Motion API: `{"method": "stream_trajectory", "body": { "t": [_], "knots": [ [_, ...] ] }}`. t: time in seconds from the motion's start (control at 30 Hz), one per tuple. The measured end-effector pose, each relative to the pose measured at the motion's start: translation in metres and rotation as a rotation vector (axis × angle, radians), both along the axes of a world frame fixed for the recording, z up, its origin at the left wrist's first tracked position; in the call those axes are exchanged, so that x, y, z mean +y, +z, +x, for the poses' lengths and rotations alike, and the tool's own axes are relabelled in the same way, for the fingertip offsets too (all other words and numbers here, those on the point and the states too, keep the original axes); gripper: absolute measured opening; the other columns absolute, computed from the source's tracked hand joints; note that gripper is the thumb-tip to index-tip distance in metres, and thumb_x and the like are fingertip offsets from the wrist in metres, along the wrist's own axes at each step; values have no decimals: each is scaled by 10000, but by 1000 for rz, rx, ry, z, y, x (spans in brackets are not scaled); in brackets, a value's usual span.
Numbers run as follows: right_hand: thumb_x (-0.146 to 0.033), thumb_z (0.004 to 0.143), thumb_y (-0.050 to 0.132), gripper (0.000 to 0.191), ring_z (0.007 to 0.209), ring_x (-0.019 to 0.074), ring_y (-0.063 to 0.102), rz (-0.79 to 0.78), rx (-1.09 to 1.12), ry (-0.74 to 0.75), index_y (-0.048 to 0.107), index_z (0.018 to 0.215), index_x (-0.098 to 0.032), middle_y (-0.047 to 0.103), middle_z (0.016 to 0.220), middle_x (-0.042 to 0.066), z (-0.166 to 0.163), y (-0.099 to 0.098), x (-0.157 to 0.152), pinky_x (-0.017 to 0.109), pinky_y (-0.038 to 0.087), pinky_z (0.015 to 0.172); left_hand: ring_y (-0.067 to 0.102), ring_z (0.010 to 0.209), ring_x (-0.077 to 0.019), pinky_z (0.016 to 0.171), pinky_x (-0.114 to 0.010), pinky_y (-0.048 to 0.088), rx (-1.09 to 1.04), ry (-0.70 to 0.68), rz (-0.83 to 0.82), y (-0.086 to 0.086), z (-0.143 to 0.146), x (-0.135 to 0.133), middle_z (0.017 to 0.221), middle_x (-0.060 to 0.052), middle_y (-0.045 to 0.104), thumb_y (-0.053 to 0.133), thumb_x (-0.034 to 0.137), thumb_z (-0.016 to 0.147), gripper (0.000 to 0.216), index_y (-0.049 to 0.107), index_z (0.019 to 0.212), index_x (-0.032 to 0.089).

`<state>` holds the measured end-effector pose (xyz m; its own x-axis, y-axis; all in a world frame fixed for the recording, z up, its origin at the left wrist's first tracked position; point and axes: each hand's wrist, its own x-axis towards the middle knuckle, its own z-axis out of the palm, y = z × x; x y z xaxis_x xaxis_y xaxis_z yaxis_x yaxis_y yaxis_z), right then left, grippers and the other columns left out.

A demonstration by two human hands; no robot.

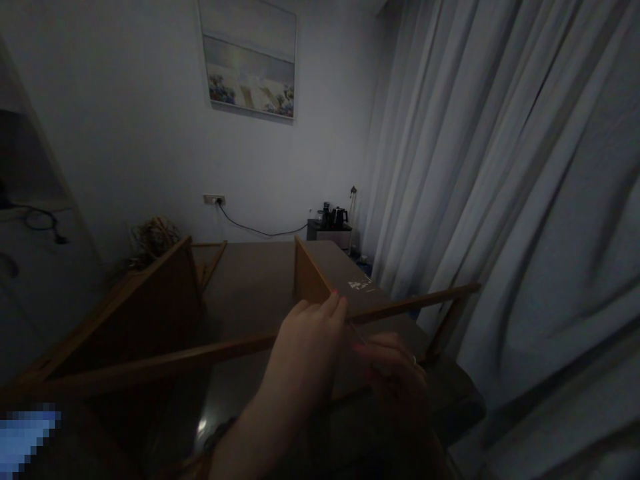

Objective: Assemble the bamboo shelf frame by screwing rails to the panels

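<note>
A brown wooden frame with upright panels stands on the table, its long front rail [220, 353] running from left to right in front of me. My left hand [310, 333] is closed over this rail where a middle panel [311, 270] meets it. Just right of it, my right hand [395, 367] is closed, a ring on one finger. Between its fingertips is a thin rod-like tool [357, 333], pointing at the rail close to my left fingers. Dim light and the fingers hide the tool's kind and its tip.
A larger panel [135, 313] stands at the left of the frame. Small pale pieces [359, 285] lie on the dark tabletop [245, 273]. Behind are a small cabinet [334, 235] with a black kettle [339, 215] and a wall cord [260, 233]. Long curtains [450, 167] hang at right.
</note>
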<state>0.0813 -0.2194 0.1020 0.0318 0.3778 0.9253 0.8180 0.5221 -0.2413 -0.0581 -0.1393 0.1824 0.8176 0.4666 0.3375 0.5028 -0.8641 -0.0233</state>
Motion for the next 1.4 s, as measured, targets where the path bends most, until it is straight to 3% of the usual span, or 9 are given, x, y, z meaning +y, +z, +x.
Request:
{"method": "stream_trajectory", "body": {
  "t": [0.17,0.27,0.37,0.5,0.73,0.93,1.07,1.17,1.4],
  "knots": [
    [-305,871,642,109,655,122,597,69,92,-51,625,799,-225,621,691,-20,-6,8,5,246,498,592,671,1029,-249,871,-392,530,-20,4,4,0,1,1,1392,-137,522,492,186,929,370,540,1287,106],
    [-278,894,597,62,606,108,590,31,218,-80,632,908,-228,614,696,-24,-13,5,9,228,497,554,662,1052,-249,875,-395,527,-43,-6,6,-3,1,1,1391,-143,523,492,172,926,367,541,1284,106],
    [-261,946,497,168,441,81,514,-2,466,-52,585,1086,-230,545,587,-65,-24,2,11,183,429,409,661,1055,-249,873,-396,527,-46,-7,9,-4,0,1,1387,-151,526,478,174,933,358,546,1277,105],
    [-281,976,438,170,364,63,468,-10,606,23,553,1095,-246,498,533,-96,-33,3,12,152,378,350,671,1026,-243,867,-382,531,-43,10,14,-2,0,1,1385,-130,533,478,186,935,349,560,1269,122],
    [-390,939,503,207,601,122,597,48,219,-181,631,920,-228,625,706,-14,-9,-8,8,232,473,525,678,996,-233,849,-375,543,-47,0,52,-5,1,3,1380,-115,543,461,163,934,366,548,1285,114],
    [-262,893,593,34,668,142,582,194,-39,-410,617,887,-238,649,741,-10,2,-10,2,302,443,649,681,993,-218,858,-363,534,-88,-6,69,-7,1,3,1362,-119,560,483,159,922,359,561,1271,132],
    [-183,868,610,256,528,111,482,184,-141,-493,502,640,-224,546,550,-49,-4,-2,-1,302,360,606,674,1017,-232,873,-387,535,-74,6,28,-5,1,0,1375,-123,545,466,189,938,366,546,1287,113],
    [-152,880,568,360,452,84,433,91,-89,-440,432,552,-212,461,461,-72,-12,4,-1,293,334,582,671,1021,-238,873,-398,538,-65,0,21,-4,1,-1,1388,-125,533,449,181,943,373,535,1298,105],
    [-277,970,436,476,436,79,526,-287,305,-79,556,516,-203,549,446,-59,-21,14,-4,239,379,508,663,1043,-249,878,-406,539,-28,4,4,0,1,0,1399,-142,520,444,169,939,370,537,1289,94]
  ]
}}
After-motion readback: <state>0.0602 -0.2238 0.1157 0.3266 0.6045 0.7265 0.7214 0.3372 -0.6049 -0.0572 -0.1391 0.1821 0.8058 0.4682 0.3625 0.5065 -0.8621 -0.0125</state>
